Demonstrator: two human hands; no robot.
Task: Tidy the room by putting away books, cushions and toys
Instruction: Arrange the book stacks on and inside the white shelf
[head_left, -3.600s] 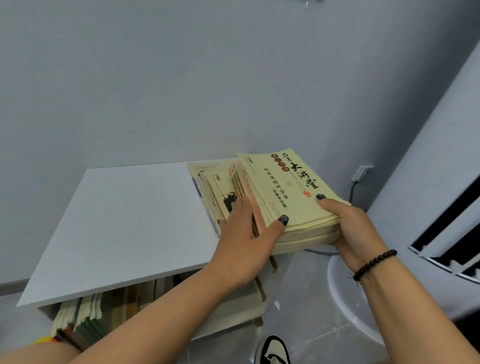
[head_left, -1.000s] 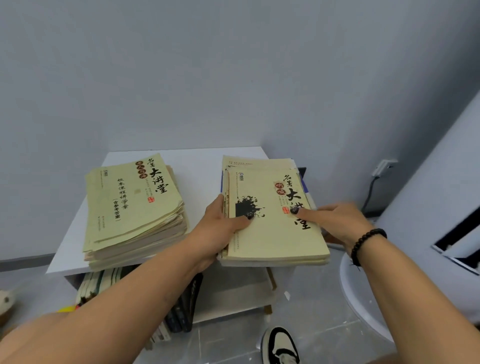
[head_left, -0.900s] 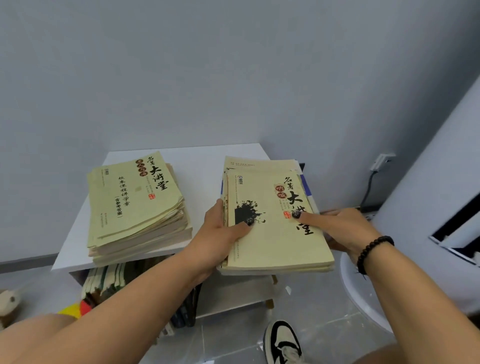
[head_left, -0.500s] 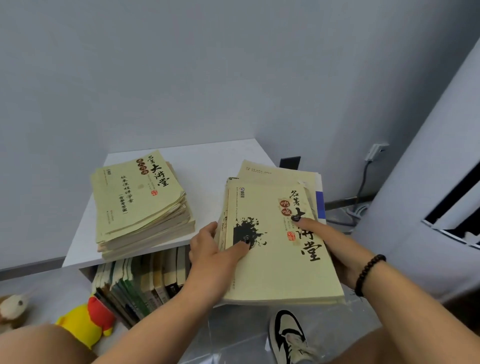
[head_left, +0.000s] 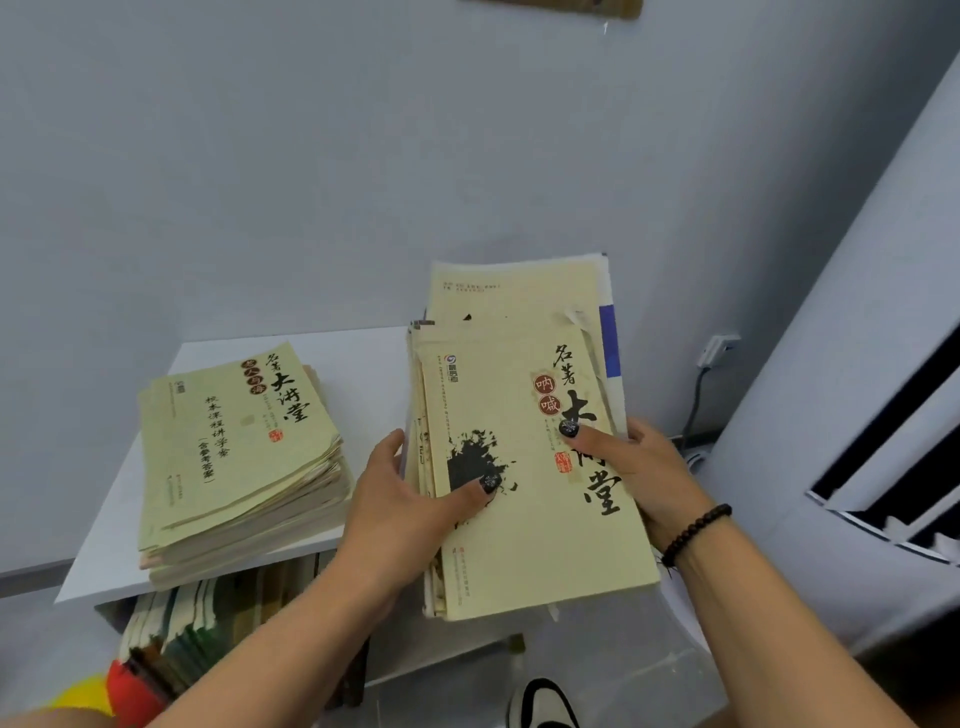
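I hold a stack of yellowish books (head_left: 524, 467) at the centre of the frame, my left hand (head_left: 400, 512) gripping its left edge with the thumb on the cover, my right hand (head_left: 644, 478) gripping the right edge, thumb on top. The white counter (head_left: 363, 374) lies at centre left against a pale grey wall (head_left: 311, 156), carrying a second book stack (head_left: 234, 457). More books (head_left: 208, 623) stand on the shelf under it. A red and yellow toy (head_left: 111, 696) sits lower left, a shoe (head_left: 543, 706) on the grey floor (head_left: 623, 665).
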